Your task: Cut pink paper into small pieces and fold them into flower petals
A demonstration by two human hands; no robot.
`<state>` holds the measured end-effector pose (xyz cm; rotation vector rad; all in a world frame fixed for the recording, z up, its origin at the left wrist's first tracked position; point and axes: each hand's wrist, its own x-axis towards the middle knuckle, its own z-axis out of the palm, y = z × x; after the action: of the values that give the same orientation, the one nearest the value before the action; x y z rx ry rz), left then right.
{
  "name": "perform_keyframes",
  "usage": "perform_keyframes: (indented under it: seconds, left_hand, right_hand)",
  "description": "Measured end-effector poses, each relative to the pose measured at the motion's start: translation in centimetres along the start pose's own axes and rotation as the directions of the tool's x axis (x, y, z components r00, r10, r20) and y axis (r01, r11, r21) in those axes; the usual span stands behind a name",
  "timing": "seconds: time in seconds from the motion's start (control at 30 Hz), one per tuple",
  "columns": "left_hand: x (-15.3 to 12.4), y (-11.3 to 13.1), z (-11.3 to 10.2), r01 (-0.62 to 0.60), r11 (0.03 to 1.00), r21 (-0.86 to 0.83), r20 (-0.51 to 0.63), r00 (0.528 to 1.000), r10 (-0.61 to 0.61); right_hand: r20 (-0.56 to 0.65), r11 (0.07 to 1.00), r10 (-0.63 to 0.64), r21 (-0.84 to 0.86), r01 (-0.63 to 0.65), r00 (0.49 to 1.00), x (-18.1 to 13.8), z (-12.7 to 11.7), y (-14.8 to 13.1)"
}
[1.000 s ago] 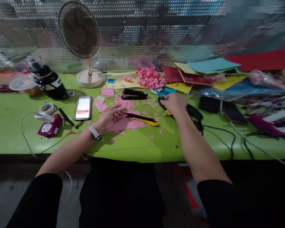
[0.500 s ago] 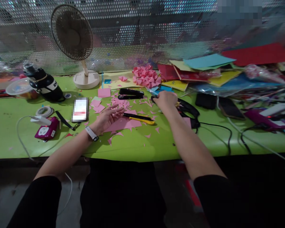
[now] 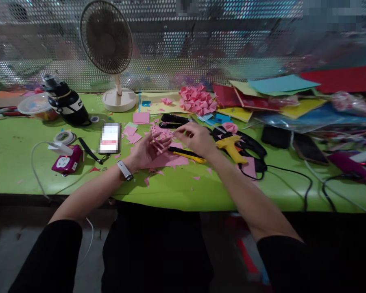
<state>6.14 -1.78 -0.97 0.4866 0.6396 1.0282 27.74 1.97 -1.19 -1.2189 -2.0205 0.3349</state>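
Note:
My left hand [image 3: 149,149] is raised palm-up over pink paper scraps [image 3: 167,159], fingers loosely curled around a small folded pink paper piece [image 3: 156,143]. My right hand [image 3: 194,139] hovers just right of it with its fingertips close to the left fingers; they are smeared by motion. A yellow glue gun [image 3: 232,147] lies on the green table [image 3: 177,189] right of my right hand, apart from it. A yellow-and-black utility knife [image 3: 187,154] lies under my right hand, and a black stapler [image 3: 173,120] sits behind both hands.
A desk fan [image 3: 108,44], a black bottle [image 3: 68,103], a phone [image 3: 110,137], a tape roll [image 3: 64,137] and a magenta charger [image 3: 65,160] stand to the left. Pink folded flowers [image 3: 198,99], coloured card sheets [image 3: 277,91], black cables [image 3: 293,173] and phones crowd the right.
My right hand has left the glue gun, which now lies on the table, and moved left to meet my left hand. My left hand has lifted and curled slightly.

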Motion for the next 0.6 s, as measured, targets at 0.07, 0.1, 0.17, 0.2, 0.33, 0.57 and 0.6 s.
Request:
perform_keyframes:
  seconds: [0.07,0.1,0.17,0.2,0.33,0.57,0.6]
  left_hand:
    - [0.1,-0.2,-0.2,0.027,1.0,-0.009,0.011,1.0,-0.027]
    - [0.2,-0.3,-0.4,0.04,0.999,-0.005,0.011,0.999,-0.04]
    - [0.4,-0.4,-0.8,0.06,0.998,0.008,-0.001,0.998,-0.06]
    - [0.5,-0.5,-1.0,0.061,0.998,0.012,-0.01,0.998,-0.061]
    - [0.6,-0.6,-1.1,0.074,0.997,0.018,0.017,0.997,-0.074]
    - [0.2,-0.4,-0.7,0.076,0.997,0.032,0.019,0.997,-0.077]
    - [0.2,-0.5,-0.7,0.072,0.997,0.029,0.022,0.997,-0.073]
  right_hand:
    - [0.054,0.993,-0.114,-0.032,0.116,0.992,-0.7,1.5,-1.9]
    - [0.058,0.985,-0.154,-0.065,0.158,0.986,-1.1,2.1,-2.5]
    - [0.041,0.97,-0.202,-0.127,0.206,0.978,-1.5,2.9,-3.0]
    - [0.032,0.963,-0.224,-0.144,0.226,0.974,-1.7,3.2,-3.0]
    - [0.035,0.944,-0.305,-0.118,0.307,0.952,-2.0,3.7,-2.8]
    - [0.045,0.967,-0.256,0.02,0.255,0.966,-1.9,4.1,-2.9]
    - [0.037,0.969,-0.246,0.038,0.244,0.969,-1.9,4.1,-2.9]
